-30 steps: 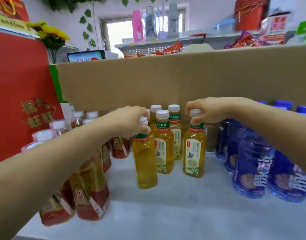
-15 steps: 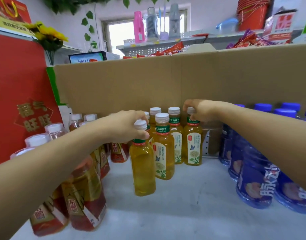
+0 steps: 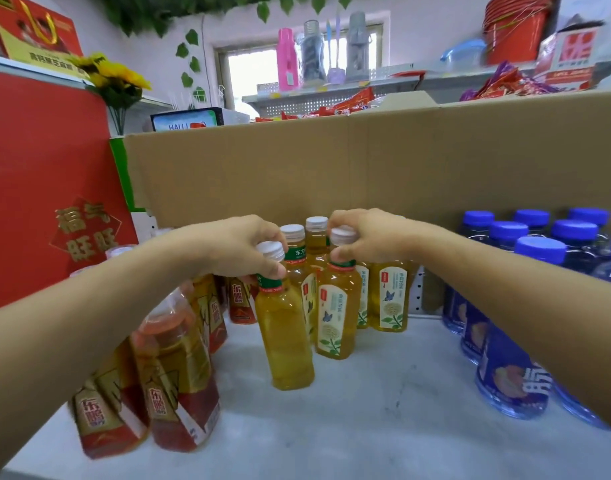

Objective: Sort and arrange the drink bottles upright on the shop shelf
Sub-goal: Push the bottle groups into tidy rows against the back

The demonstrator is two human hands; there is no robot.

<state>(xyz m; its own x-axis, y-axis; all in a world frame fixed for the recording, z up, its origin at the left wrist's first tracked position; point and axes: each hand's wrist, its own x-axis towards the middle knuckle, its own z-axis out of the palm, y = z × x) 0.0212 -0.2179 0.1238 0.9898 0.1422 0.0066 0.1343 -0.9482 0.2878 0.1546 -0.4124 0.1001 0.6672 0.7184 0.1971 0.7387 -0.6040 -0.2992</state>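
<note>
Head view: our left hand (image 3: 238,251) grips the front tea bottle (image 3: 286,337), fingers (image 3: 257,233) curled round its white cap (image 3: 271,249); our right hand (image 3: 370,240) grips the labelled tea bottle (image 3: 335,317) just behind it in the same way. Both bottles are upright on the shelf (image 3: 383,417), in the middle group. We judge the step to be row alignment. The next move calls for sliding each bottle flush with its neighbours, label forward, without tipping it. Red bottles (image 3: 172,375) crowd the left side; blue bottles (image 3: 505,372) stand at the right. A cardboard panel (image 3: 331,168) backs the shelf. A red box (image 3: 37,202) flanks it at far left.
</note>
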